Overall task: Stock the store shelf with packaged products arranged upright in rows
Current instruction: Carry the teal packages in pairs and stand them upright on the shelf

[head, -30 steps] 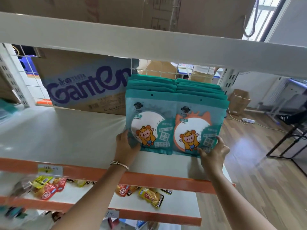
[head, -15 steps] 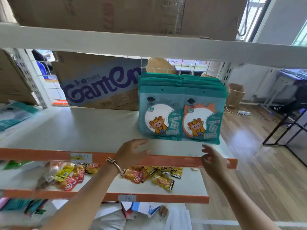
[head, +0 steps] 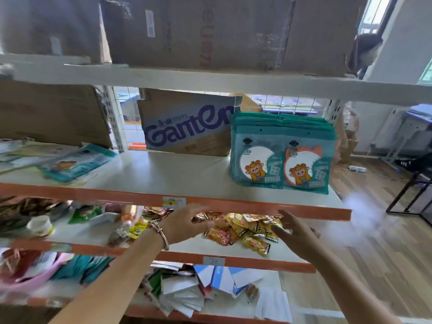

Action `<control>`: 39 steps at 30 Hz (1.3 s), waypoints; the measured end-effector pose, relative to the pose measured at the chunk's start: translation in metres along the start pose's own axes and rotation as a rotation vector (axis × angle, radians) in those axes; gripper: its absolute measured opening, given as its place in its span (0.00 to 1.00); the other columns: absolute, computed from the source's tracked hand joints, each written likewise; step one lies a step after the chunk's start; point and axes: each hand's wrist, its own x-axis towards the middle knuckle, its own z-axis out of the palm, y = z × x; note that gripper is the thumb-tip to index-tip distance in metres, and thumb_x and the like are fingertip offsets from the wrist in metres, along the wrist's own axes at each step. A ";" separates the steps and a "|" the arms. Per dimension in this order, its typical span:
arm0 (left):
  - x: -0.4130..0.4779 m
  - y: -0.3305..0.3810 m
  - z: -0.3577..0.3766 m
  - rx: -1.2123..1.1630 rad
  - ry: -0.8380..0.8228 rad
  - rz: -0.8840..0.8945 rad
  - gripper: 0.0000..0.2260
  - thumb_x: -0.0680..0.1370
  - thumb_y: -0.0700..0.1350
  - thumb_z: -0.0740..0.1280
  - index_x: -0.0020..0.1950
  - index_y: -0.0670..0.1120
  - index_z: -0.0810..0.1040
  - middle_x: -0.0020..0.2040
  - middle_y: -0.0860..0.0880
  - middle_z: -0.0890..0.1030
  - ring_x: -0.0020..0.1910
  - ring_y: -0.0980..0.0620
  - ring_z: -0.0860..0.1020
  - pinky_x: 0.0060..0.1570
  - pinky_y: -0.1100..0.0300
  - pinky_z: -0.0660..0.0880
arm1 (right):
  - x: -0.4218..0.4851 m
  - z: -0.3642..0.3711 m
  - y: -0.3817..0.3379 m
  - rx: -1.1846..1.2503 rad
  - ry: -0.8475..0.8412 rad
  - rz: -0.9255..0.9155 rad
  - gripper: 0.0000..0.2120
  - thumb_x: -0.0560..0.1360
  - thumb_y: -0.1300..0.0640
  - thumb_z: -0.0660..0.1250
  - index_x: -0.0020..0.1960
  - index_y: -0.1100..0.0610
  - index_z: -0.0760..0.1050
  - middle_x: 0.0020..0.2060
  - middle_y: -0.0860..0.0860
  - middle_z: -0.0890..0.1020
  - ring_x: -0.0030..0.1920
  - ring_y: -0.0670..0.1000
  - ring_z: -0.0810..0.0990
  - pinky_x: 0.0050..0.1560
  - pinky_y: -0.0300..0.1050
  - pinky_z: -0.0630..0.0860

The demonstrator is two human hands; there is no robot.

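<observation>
Head view of the stocking task, between placements. Two rows of teal packages [head: 280, 160] stand upright, side by side, at the right end of the middle shelf [head: 177, 174], their fronts facing outward just behind its orange front edge [head: 233, 204]. Both hands hang below that edge, in front of the lower shelf and apart from the rows. The left hand [head: 184, 222], with a bracelet [head: 161, 235] at the wrist, has its fingers loosely spread and holds nothing; the right hand [head: 297, 235] is likewise empty, fingers apart and relaxed. The step in hand appears to be the fetching of further stock. Likely candidates are the loose teal packs [head: 77, 163] lying flat at the left end of the same shelf; the next move would call for reaching left, taking up a pack by its edges, turning it upright and setting it flush with the standing rows without tipping them. A Ganten carton [head: 187, 127] stands behind the bare middle of the shelf, to the left of the rows. The number of packs in each row cannot be counted, since the front packs hide those behind. The print on the packs is too small to read, the left margin and the right hand are blurred, and both forearms are cut off by the lower border.
</observation>
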 end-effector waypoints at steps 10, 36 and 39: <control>-0.106 -0.010 -0.041 0.047 0.172 -0.173 0.31 0.68 0.66 0.58 0.63 0.47 0.75 0.65 0.49 0.74 0.63 0.52 0.72 0.60 0.61 0.66 | -0.033 0.007 -0.084 -0.013 -0.171 -0.240 0.28 0.71 0.32 0.54 0.62 0.46 0.75 0.63 0.48 0.77 0.64 0.52 0.73 0.67 0.53 0.65; -0.229 -0.269 -0.234 0.080 0.376 -0.268 0.09 0.76 0.46 0.66 0.53 0.45 0.81 0.47 0.48 0.79 0.50 0.51 0.75 0.53 0.58 0.71 | -0.008 0.206 -0.423 0.155 -0.348 -0.412 0.17 0.80 0.52 0.58 0.49 0.66 0.77 0.40 0.58 0.79 0.39 0.50 0.71 0.37 0.43 0.63; -0.212 -0.299 -0.250 0.112 0.361 -0.243 0.10 0.76 0.46 0.66 0.53 0.42 0.80 0.47 0.49 0.78 0.47 0.54 0.74 0.47 0.64 0.68 | 0.021 0.225 -0.447 0.135 -0.335 -0.370 0.17 0.80 0.48 0.57 0.41 0.59 0.75 0.35 0.52 0.75 0.38 0.50 0.72 0.40 0.44 0.64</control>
